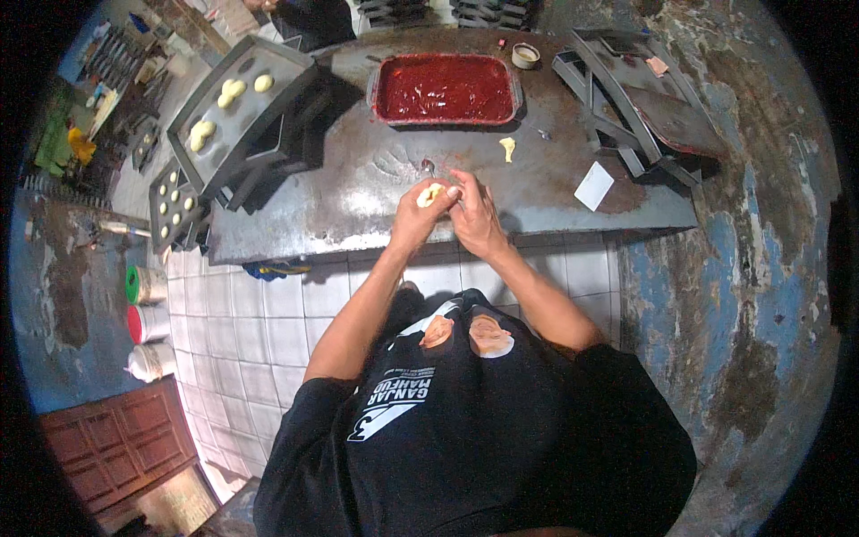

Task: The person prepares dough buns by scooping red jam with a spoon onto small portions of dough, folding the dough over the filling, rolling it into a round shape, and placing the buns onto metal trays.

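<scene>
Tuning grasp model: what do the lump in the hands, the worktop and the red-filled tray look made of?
Lump: soft pale-yellow dough, pinched between both hands. Worktop: dull grey sheet metal, smeared. Tray: thin metal rim probably, holding glossy red paste.

Light was pretty dim and cool overall. My hands came out sharp enough, though the dough piece between my left hand and right hand was nearly blown out. The metal worktop under them had a dull sheen, with hard shadows left of my grip beside the baking tray. Heavy fisheye bending and black vignetting toward the rim, and the far corners went soft.
</scene>
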The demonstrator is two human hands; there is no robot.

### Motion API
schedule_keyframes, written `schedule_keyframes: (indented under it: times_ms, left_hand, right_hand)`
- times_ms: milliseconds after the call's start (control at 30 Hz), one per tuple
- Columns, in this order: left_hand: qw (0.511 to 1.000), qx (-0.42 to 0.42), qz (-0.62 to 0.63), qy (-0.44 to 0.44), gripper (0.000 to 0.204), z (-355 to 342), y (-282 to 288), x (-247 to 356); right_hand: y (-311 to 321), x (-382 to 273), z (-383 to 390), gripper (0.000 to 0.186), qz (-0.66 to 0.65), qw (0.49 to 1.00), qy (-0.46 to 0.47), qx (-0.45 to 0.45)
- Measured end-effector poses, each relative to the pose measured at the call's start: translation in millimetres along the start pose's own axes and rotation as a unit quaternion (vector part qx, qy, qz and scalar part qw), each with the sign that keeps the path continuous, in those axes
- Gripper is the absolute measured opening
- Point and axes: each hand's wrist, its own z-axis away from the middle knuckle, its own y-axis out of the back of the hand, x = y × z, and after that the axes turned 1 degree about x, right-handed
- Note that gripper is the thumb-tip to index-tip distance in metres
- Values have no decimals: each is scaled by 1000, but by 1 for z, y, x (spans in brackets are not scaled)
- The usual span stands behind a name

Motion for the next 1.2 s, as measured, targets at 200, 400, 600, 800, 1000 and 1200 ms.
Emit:
schedule_keyframes:
  times_ms: [200, 400, 600, 800, 1000, 1200]
  left_hand:
    - [995, 79, -34, -52, 46, 5, -21, 17]
    - [964, -30, -255, -74, 44, 13, 13, 25]
    - [979, 0, -197, -57, 41, 22, 53, 22]
    - [969, -13, -247, -1, 65, 41, 65, 45]
    - [976, 29, -213, 23, 37, 61, 90, 70]
    - [986, 52, -155, 20, 62, 49, 126, 63]
  right_hand:
    - [-18, -1, 4, 57, -342, 891, -278, 110]
    - [23, -7, -34, 61, -255, 929, -246, -108]
    - [17, -45, -38, 60, -104, 992, 63, -22]
    - [7, -31, -63, 68, -370, 874, -172, -266]
    - [3, -98, -77, 58, -248, 932, 36, -263]
    - [-43, -70, -117, 51, -406, 827, -61, -384]
